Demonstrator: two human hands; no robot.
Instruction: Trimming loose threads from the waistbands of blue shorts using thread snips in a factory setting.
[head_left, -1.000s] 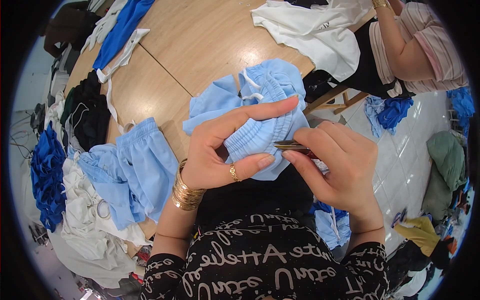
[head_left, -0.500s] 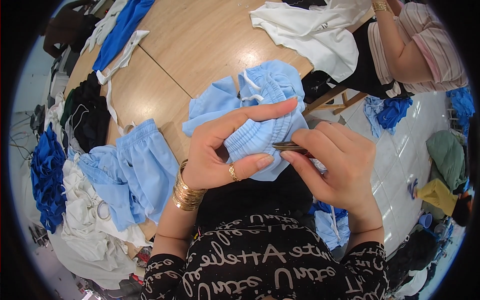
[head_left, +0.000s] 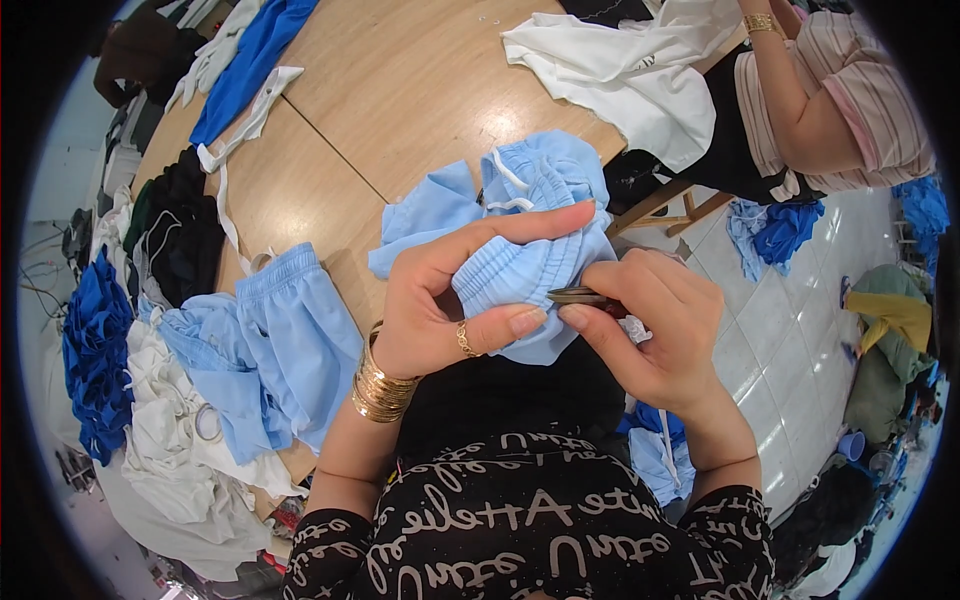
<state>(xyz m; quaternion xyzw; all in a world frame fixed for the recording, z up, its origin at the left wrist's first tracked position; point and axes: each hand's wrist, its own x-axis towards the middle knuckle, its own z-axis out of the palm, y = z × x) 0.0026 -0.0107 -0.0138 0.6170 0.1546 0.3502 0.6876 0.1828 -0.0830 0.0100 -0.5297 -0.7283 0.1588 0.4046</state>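
Gathered in my left hand (head_left: 425,290) is a pair of light-blue shorts (head_left: 505,275) with an elastic waistband and white drawstring. My thumb presses the bunched waistband from the near side while the index finger stretches across its top. My right hand (head_left: 655,320) pinches small metal thread snips (head_left: 576,296), their tips touching the waistband seam close to my left thumb. The rest of the shorts spreads over the table's near edge. Most of the snips' body is hidden inside my right fingers.
Another light-blue pair of shorts (head_left: 295,345) lies left on the wooden table (head_left: 400,90), beside heaped white cloth (head_left: 170,450) and blue garments (head_left: 95,355). White fabric (head_left: 640,75) covers the far right corner, near a co-worker's striped sleeve (head_left: 865,110). More blue clothes (head_left: 785,235) lie on the tiled floor.
My right hand has shifted slightly left and turned a little, with the snips still at the waistband. The left hand's hold is nearly the same. The yellow and green cloth at the right has moved.
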